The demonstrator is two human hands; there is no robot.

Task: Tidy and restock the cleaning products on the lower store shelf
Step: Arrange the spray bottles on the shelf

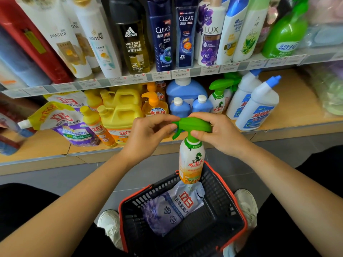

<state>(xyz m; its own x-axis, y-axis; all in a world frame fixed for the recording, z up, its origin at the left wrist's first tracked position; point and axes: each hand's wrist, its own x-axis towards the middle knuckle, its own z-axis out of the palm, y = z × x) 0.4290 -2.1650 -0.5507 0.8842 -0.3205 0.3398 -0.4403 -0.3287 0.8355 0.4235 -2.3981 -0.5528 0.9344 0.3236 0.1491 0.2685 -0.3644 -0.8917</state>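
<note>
One spray bottle [191, 162] hangs over the basket [245, 227]; my left hand [148, 134] pinches its nozzle [177, 124], my right hand [217, 134] grips its green head [194, 124]. I think it is light and slippery, so the head is the best hold

Both bare forearms come in from the near left and near right corners and angle toward each other, meeting mid-view. Left hand [148, 135] is knuckles-up (back of the hand to the camera), wrist slightly bent, its curled fingers [161, 117] pinching the nozzle tip of the spray bottle [191, 158]. Right hand [220, 134] sits just to the right, fingers draped over the top of the trigger head, thumb [197, 134] tucked under it at the neck. The hands are close but not touching.
</note>
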